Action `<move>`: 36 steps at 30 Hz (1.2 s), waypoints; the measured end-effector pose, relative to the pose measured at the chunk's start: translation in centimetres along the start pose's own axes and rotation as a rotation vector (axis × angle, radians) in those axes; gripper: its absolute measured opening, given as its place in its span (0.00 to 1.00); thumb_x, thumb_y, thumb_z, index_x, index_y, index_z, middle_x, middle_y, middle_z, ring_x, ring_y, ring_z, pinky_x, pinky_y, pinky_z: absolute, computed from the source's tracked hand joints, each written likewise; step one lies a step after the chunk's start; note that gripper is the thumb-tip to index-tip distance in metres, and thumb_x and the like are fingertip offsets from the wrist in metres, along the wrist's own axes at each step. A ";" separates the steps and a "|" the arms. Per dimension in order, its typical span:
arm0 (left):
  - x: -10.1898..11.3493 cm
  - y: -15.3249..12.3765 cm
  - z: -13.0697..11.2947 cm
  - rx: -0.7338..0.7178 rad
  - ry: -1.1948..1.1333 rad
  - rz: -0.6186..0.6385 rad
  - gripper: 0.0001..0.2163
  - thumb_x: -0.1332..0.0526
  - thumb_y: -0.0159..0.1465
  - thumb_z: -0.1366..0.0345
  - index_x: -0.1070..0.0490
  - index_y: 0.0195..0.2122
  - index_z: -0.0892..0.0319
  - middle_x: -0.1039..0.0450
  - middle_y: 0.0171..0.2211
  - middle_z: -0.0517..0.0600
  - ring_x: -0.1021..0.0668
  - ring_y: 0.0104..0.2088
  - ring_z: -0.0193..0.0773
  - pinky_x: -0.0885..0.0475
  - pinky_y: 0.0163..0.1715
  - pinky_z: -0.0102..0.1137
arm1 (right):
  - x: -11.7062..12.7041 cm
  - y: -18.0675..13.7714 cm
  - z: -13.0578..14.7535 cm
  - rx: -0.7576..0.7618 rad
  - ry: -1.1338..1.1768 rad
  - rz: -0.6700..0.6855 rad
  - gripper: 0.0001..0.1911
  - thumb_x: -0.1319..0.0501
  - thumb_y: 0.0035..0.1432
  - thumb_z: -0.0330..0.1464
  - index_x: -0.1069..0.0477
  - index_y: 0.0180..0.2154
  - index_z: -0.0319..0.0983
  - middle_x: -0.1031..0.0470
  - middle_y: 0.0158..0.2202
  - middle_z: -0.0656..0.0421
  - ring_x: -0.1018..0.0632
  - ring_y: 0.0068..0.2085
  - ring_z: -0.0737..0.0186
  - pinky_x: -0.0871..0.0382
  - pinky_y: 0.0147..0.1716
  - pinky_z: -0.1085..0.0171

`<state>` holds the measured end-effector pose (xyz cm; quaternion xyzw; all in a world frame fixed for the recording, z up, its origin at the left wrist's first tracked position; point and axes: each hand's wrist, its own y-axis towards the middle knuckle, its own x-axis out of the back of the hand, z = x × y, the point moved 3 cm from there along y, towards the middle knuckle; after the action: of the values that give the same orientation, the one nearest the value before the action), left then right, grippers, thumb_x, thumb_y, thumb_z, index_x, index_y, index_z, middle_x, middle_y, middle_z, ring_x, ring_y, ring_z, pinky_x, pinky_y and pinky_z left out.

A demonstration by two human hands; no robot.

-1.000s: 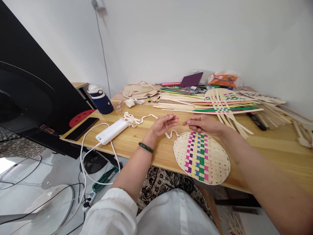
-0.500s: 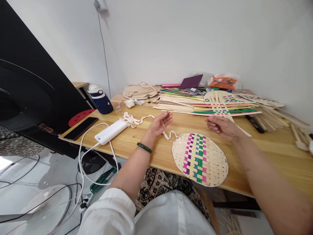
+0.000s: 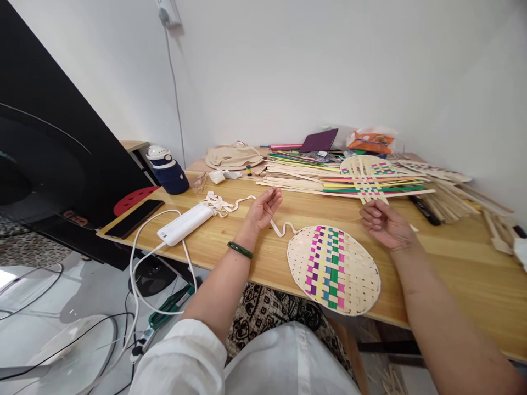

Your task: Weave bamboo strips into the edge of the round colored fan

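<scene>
My left hand (image 3: 262, 207) hovers palm-up over the wooden table (image 3: 453, 258), its fingertips pinched together, a green bangle on the wrist. My right hand (image 3: 385, 222) is held up to the right, fingers curled in a pinch. What either pinch holds is too fine to see. Between and below them lies an oval woven bamboo mat (image 3: 333, 269) with pink, green, yellow and blue squares, overhanging the near table edge. A cream ribbon (image 3: 283, 227) trails from the mat's upper left toward my left hand.
Behind lie a stack of plain and coloured bamboo strips (image 3: 304, 173) and a half-woven piece (image 3: 368, 175). A white power strip (image 3: 181, 224) with its cable, a black phone (image 3: 132, 217) and a blue bottle (image 3: 167, 169) sit left. A large black panel (image 3: 49, 153) stands far left.
My hands, nearly touching over the mat's top a second ago, have drawn apart: the right one moved right and lifted, the left one shifted slightly left.
</scene>
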<state>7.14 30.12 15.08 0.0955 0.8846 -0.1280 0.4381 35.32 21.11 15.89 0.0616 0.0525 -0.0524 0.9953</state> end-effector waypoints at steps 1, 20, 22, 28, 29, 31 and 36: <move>0.1 0.1 0.0 -0.006 -0.008 -0.008 0.08 0.44 0.64 0.76 0.26 0.34 0.66 0.21 0.29 0.50 0.20 0.29 0.28 0.25 0.42 0.24 | 0.1 0.0 0.1 0.011 -0.016 -0.010 0.18 0.37 0.47 0.49 0.40 0.25 0.44 0.58 0.22 0.64 0.55 0.23 0.66 0.63 0.19 0.65; 2.8 0.3 -6.0 -0.405 -0.347 -0.154 0.11 0.49 0.68 0.74 0.26 0.38 0.63 0.22 0.25 0.44 0.20 0.28 0.22 0.26 0.39 0.16 | 2.1 0.8 0.1 0.106 -0.052 -0.212 0.16 0.40 0.48 0.50 0.36 0.30 0.46 0.47 0.22 0.62 0.48 0.22 0.66 0.58 0.21 0.64; 2.9 0.4 -6.1 -0.414 -0.355 -0.160 0.11 0.49 0.68 0.74 0.26 0.39 0.64 0.22 0.25 0.44 0.20 0.28 0.22 0.26 0.39 0.17 | 2.3 0.8 0.3 0.126 -0.050 -0.228 0.17 0.40 0.47 0.50 0.38 0.28 0.45 0.51 0.21 0.63 0.50 0.22 0.66 0.58 0.21 0.64; 3.1 0.5 -6.4 -0.429 -0.355 -0.187 0.11 0.49 0.68 0.74 0.26 0.41 0.63 0.23 0.25 0.44 0.20 0.29 0.23 0.26 0.38 0.16 | 2.7 0.6 0.4 0.169 -0.056 -0.258 0.17 0.40 0.47 0.50 0.39 0.28 0.45 0.52 0.21 0.64 0.50 0.21 0.65 0.57 0.21 0.64; 3.1 0.5 -6.3 -0.427 -0.351 -0.190 0.11 0.49 0.68 0.74 0.26 0.41 0.63 0.23 0.25 0.44 0.20 0.29 0.23 0.26 0.38 0.16 | 2.7 0.6 0.4 0.170 -0.056 -0.263 0.16 0.39 0.46 0.49 0.38 0.29 0.46 0.51 0.21 0.64 0.49 0.21 0.65 0.57 0.21 0.64; 3.1 0.5 -6.3 -0.422 -0.344 -0.191 0.11 0.49 0.68 0.74 0.26 0.39 0.63 0.23 0.25 0.44 0.20 0.29 0.23 0.26 0.38 0.16 | 2.7 0.7 0.3 0.166 -0.057 -0.272 0.16 0.38 0.45 0.48 0.38 0.30 0.46 0.49 0.21 0.64 0.48 0.21 0.66 0.56 0.21 0.64; 2.7 0.4 -5.8 -0.386 -0.314 -0.173 0.11 0.48 0.67 0.74 0.26 0.34 0.63 0.23 0.25 0.44 0.20 0.28 0.22 0.26 0.39 0.17 | 2.6 0.9 0.0 0.139 -0.069 -0.276 0.16 0.37 0.43 0.46 0.37 0.31 0.45 0.46 0.22 0.64 0.46 0.22 0.67 0.54 0.20 0.65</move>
<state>1.28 32.50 16.24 -0.0868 0.8187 -0.0071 0.5676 37.96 21.74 15.73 0.1208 0.0224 -0.1945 0.9732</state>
